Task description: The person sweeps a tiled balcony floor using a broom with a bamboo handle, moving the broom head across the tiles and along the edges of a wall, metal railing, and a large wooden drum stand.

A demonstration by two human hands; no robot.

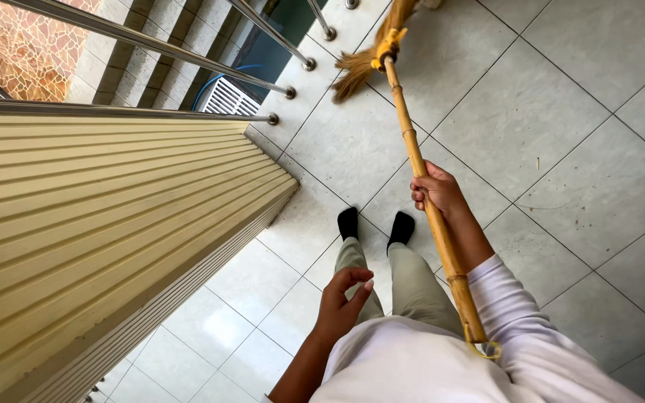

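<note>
The person is standing on a floor (561, 134) of large pale grey tiles and looking straight down at their own body, with two black-socked feet (375, 224) showing below light khaki trousers and a white long-sleeved top. The right hand (436, 191) is wrapping its fingers closed around a long bamboo broom handle (427, 195), gripping it about midway along its length. The handle is slanting from near the person's right hip, where a loop of yellow cord (487, 349) is hanging at its end, away towards the top of the view. There the straw-coloured broom head (360, 67) is fanning out, bound to the handle with a yellow tie, and its bristles are lying low over the tiles near the railing posts. The left hand (341, 298) is hanging free in front of the waist, holding nothing, its fingers loosely curled and apart, the thumb lifted. To the person's left a cream corrugated wall panel (98, 224) is running along the tiles, and shiny steel railing bars (188, 48) are crossing above it, with steps (143, 67) showing beyond them.
</note>
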